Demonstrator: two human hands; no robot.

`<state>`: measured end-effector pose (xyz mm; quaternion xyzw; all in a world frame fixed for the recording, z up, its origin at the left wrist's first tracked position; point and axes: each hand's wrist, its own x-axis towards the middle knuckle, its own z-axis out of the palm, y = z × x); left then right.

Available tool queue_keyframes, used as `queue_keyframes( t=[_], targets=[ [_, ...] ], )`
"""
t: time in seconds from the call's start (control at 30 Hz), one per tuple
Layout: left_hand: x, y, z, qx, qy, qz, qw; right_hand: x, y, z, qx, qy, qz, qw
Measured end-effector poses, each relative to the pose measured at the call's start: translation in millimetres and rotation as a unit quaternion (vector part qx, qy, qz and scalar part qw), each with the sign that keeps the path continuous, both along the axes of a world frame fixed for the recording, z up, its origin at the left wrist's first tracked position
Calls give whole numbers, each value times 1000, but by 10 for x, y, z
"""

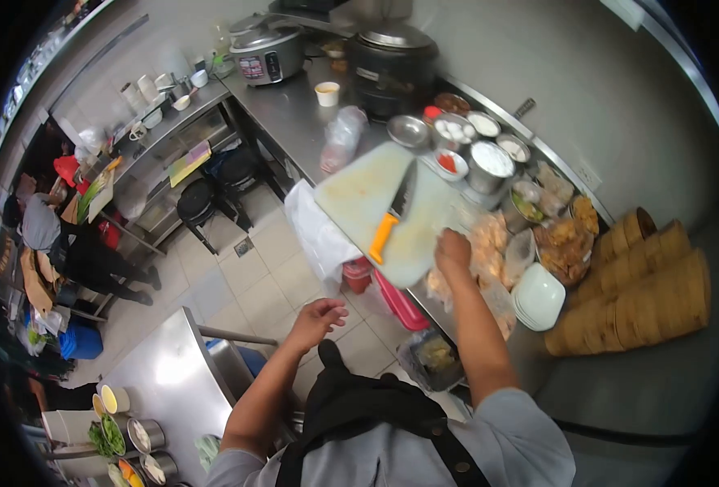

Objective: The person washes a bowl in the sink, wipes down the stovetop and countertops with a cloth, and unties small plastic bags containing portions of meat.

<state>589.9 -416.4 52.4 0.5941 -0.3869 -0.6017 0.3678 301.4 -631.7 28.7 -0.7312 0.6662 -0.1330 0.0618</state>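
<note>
a steel counter [293, 118] carries a cutting board [358, 188], rice cooker [268, 63] and stacked dishes [539, 295]. bamboo steamers [631, 300] stand beside the dishes.

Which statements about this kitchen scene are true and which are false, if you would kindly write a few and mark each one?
1. The knife lies on the cutting board. True.
2. The knife's handle is blue. False: it is orange.
3. Both hands grip the knife. False: the left hand is open and apart from it, and the right hand is beside the plastic bags.
4. The white dishes are stacked near the bamboo steamers. True.
5. The right hand is nearer the white dishes than the left hand is. True.
</note>
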Motion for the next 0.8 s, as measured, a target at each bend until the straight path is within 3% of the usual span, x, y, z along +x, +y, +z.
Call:
queue_keyframes(
  t=[0.1, 0.13, 0.17, 0.27, 0.4, 0.47, 0.53, 0.6, 0.67, 0.73, 0.8],
  targets=[
    [135, -363, -19, -23, -42, -43, 998, -116, 201, 399, -62, -251, 66, 964],
    [148, -494, -123, -119, -47, -105, 986, -93, 293, 693, -67, -321, 101, 939],
    [143, -620, -157, -215, -53, -164, 961, 28, 382, 1063, -68, -316, 101, 941],
    [-107, -938, 438, -374, -95, -139, 912, 511, 657, 2010, -6, -286, 107, 952],
    [-276, -1310, 1049, -504, -113, -16, 856, 1283, 718, 2274, -40, -291, 200, 935],
    [-210, -1428, 849, -490, -140, -12, 860, 1578, 697, 2238, -95, -258, 306, 911],
    [-89, -1443, 769, -470, -171, -9, 866, 1748, 646, 2211, -87, -271, 309, 907],
    [123, -1349, 776, -363, -95, 14, 927, 1843, 627, 2205, -77, -288, 308, 904],
    [293, -1308, 565, -331, -119, 6, 936, 1913, 625, 2326, -78, -185, 287, 937],
    [423, -1256, 520, -302, -146, 0, 942, 1977, 680, 2424, -104, -170, 359, 912],
    [495, -1187, 576, -300, -229, -1, 926, 1973, 765, 2351, -200, 45, 515, 832]
  ],
)
